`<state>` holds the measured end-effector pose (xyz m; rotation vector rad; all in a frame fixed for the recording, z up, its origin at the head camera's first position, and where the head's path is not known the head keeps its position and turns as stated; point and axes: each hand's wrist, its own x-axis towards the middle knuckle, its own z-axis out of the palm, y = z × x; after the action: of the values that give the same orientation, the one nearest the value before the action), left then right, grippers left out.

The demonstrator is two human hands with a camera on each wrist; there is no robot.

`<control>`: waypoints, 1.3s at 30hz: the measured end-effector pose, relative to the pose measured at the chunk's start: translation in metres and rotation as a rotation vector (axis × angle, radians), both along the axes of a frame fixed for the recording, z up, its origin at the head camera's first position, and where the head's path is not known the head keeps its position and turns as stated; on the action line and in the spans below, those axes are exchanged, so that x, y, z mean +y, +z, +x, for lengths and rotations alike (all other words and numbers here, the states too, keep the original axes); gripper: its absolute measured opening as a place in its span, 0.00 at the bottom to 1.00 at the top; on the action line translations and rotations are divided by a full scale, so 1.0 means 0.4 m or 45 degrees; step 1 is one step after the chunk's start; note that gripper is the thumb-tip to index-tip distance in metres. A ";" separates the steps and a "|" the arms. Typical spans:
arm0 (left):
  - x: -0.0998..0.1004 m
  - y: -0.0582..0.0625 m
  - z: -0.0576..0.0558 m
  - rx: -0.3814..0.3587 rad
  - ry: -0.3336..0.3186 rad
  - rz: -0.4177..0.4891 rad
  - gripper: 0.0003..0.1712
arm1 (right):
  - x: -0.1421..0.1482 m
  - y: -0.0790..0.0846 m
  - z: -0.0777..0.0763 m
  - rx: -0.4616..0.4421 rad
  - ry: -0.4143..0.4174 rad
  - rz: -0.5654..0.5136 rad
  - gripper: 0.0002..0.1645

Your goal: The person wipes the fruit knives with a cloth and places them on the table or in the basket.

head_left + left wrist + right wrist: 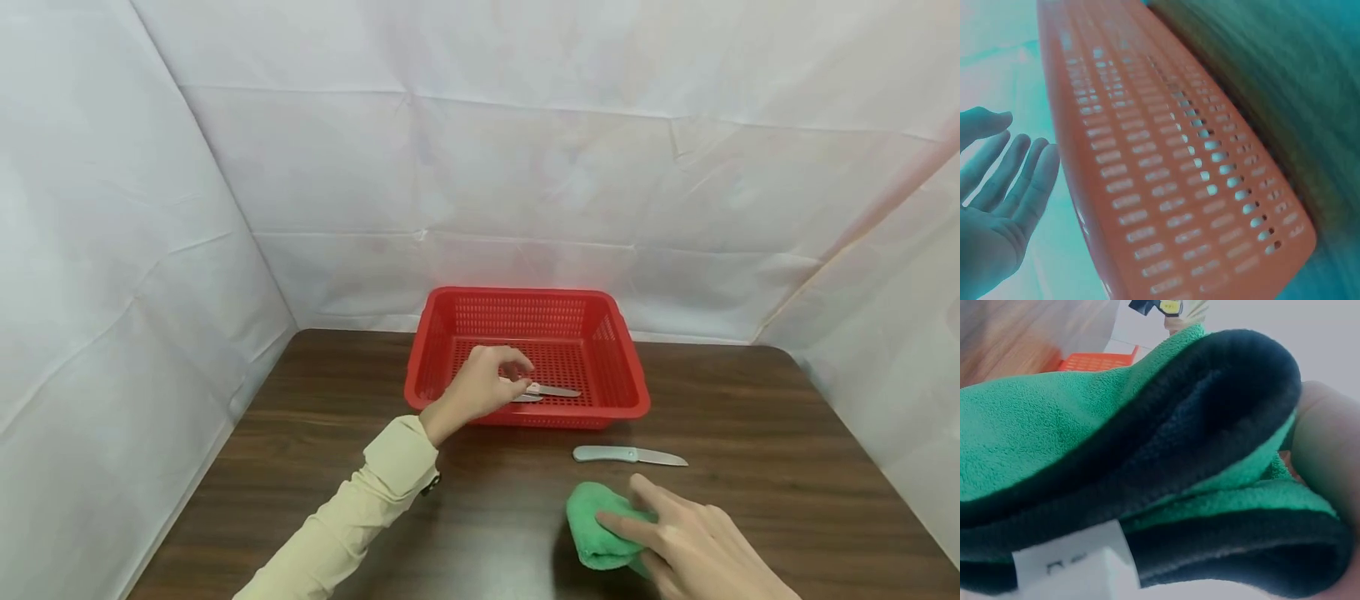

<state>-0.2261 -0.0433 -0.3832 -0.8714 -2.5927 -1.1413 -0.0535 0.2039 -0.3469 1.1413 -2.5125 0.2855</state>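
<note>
My left hand [483, 383] is above the near part of a red perforated plastic basket [517, 292], its fingers loosely bent and holding nothing. Two knives lie inside the basket by that hand, one with its blade [558, 391] showing past the fingertips, the other knife [527, 398] partly hidden. In the left wrist view the empty hand [997, 212] is beside the basket's slotted wall [1166, 181]. My right hand [693, 537] grips a folded green cloth [598, 529], which has dark edging and a white label [1075, 565] in the right wrist view.
On the brown wooden table [300, 467], a knife with a pale blue handle [603, 453] lies between the basket and the cloth, blade toward the right. White sheeting [525, 167] encloses the table at the back and both sides.
</note>
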 end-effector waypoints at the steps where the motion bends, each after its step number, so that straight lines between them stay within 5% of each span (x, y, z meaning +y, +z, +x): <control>1: 0.000 0.000 0.008 0.016 -0.015 0.027 0.07 | 0.000 0.000 -0.001 -0.001 -0.005 0.006 0.31; 9: 0.032 -0.031 0.063 0.143 -0.151 0.285 0.08 | 0.014 0.005 0.000 0.002 -0.008 0.017 0.34; 14: 0.070 -0.059 0.090 0.204 -0.202 0.263 0.06 | 0.027 0.004 0.005 0.021 -0.026 0.028 0.33; 20: 0.109 -0.092 0.113 0.124 -0.227 0.250 0.07 | 0.045 0.004 0.011 0.016 -0.061 0.038 0.30; 26: 0.155 -0.117 0.120 0.115 -0.087 0.112 0.07 | 0.072 0.000 0.016 0.014 -0.121 0.059 0.35; 31: 0.194 -0.136 0.116 -0.003 0.014 -0.034 0.09 | 0.090 -0.006 0.020 0.002 -0.172 0.053 0.36; 39: 0.249 -0.176 0.106 -0.040 0.069 -0.166 0.09 | 0.116 -0.016 0.020 -0.001 -0.181 0.046 0.33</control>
<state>-0.1836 0.0564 -0.4535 -0.8087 -2.7243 -0.9899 -0.0454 0.2501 -0.3532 0.9696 -2.5935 0.2038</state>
